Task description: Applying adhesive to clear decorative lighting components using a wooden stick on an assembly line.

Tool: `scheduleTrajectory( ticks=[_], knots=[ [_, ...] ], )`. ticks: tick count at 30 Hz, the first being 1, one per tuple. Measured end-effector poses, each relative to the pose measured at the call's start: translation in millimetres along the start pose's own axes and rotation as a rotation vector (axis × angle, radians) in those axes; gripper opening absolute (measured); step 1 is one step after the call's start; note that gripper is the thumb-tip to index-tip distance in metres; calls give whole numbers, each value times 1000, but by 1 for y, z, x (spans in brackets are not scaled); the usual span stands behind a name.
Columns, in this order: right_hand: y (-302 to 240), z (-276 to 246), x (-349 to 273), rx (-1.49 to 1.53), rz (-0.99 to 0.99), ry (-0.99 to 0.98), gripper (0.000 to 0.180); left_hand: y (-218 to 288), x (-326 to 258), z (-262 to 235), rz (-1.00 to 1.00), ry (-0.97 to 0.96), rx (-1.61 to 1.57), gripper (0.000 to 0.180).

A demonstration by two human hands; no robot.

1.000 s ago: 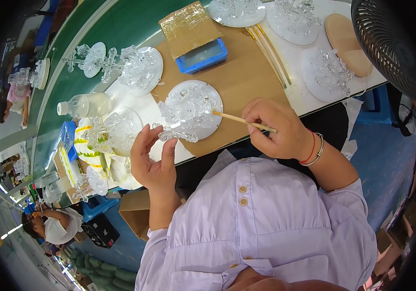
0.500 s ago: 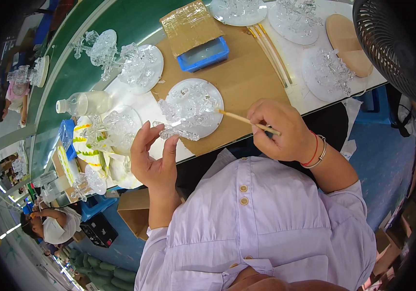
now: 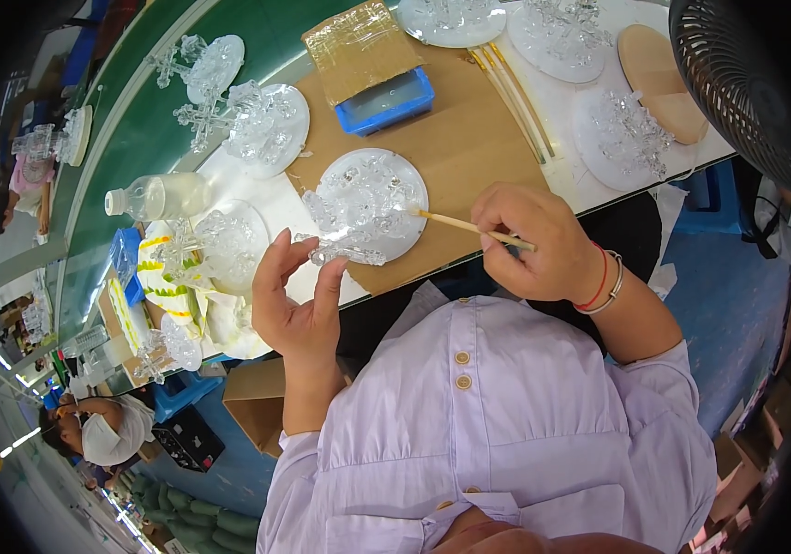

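Observation:
A transparent ornament on a round white base (image 3: pixel 402 243) lies on a sheet of brown cardboard in front of me. My left hand (image 3: pixel 294 300) steadies its near left edge, where a transparent part rests between fingers and thumb. In my right hand (image 3: pixel 529 240) is a thin wooden-handled brush (image 3: pixel 455 222), pinched by the fingers. The brush tip touches the right side of the ornament's figures. Its bristles are too small to make out.
Behind the ornament stands a blue tray (image 3: pixel 386 113) with a taped cardboard flap (image 3: pixel 361 54). Several brushes (image 3: pixel 517 102) lie to its right. More ornaments (image 3: pixel 269 129) surround the cardboard. A plastic bottle (image 3: pixel 169 196) lies at left; a black fan (image 3: pixel 746 92) stands at far right.
The ornament and my left hand have shifted slightly right. Another ornament at the far left on the green surface has moved right and up. The brush tip stays at the ornament.

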State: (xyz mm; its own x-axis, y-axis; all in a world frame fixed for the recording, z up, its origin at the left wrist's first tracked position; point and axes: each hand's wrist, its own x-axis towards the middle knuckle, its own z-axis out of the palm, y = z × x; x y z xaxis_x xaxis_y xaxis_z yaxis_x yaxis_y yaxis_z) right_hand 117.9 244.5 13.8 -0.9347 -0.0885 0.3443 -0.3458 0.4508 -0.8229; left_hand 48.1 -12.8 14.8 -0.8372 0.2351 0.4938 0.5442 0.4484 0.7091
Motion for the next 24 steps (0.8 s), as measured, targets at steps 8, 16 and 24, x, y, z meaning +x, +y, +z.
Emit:
scheduleTrajectory(
  ticks=[8,16,24],
  knots=[
    [-3,1,-3,-4,-32,33,17,2,-1,1,39,-7,31,57],
    [-4,3,-5,-11,-61,59,19,1,-2,1,73,-4,53,57],
    [-6,-1,-5,-6,-45,3,17,2,2,1,105,-24,70,56]
  ],
)
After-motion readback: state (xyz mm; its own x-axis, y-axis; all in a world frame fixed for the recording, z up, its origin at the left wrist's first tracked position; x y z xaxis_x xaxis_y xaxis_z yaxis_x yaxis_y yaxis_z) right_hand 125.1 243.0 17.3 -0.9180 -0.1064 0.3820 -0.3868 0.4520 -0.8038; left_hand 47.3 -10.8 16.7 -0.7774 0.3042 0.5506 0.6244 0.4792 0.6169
